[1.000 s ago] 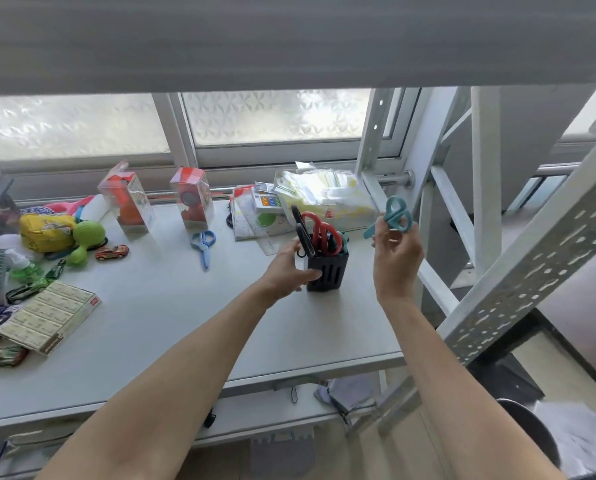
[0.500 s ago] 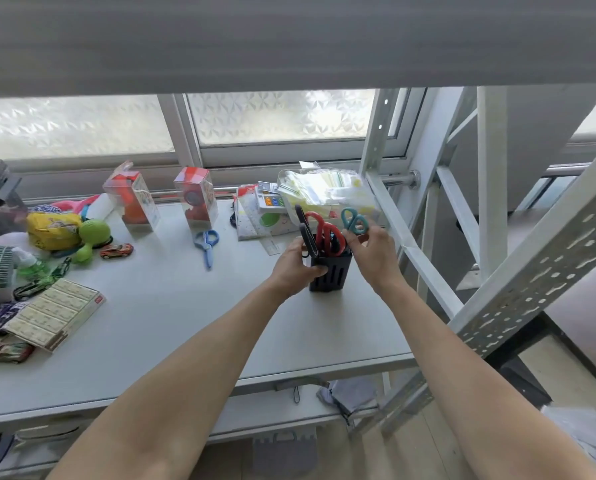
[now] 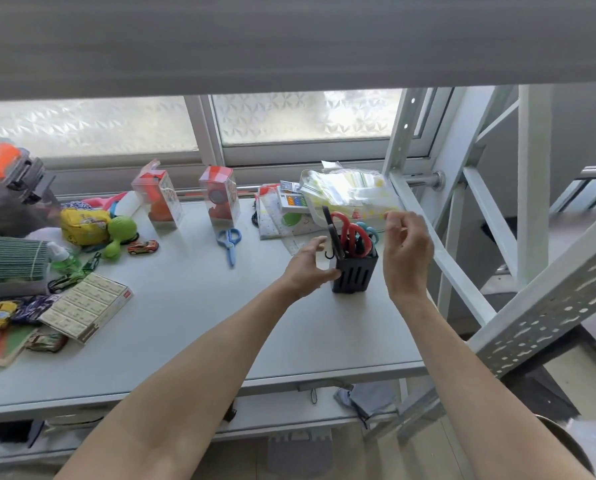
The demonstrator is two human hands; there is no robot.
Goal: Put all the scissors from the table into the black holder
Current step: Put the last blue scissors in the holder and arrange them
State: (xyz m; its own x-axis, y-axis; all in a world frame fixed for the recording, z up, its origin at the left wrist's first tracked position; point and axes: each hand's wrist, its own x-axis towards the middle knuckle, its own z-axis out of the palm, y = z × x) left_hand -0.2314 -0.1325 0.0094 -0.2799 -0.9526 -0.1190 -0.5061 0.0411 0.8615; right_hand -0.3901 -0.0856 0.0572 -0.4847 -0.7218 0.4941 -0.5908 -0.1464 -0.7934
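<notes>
Your left hand (image 3: 308, 268) cups the near-left side of the black holder (image 3: 355, 273), thumb and fingers spread around its wall and touching it, so it grips the holder loosely rather than closing tight. Your right hand (image 3: 407, 251) hovers just right of the holder's top, fingers curled loosely with the fingertips (image 3: 391, 216) pinched near each other above the rim; it has nothing in it that you can make out. Between your hands the holder stands upright on the table (image 3: 192, 306) and carries black-handled scissors (image 3: 333, 233) on the side toward your left hand, red-handled scissors (image 3: 352, 233) in the middle, and teal-handled scissors (image 3: 371, 232) on the side toward your right hand, all with handles up. Well left of your left hand and farther from you, blue scissors (image 3: 229, 242) lie flat on the table, outside the holder. Beyond your right hand a clear plastic case (image 3: 345, 195) holds pale yellow and white packets. Farther left than the blue scissors stand two clear display boxes (image 3: 220, 199) with red-orange items inside. Far to the left of your left hand lies a flat printed carton (image 3: 86, 304); its rows of label text are too small to read.
</notes>
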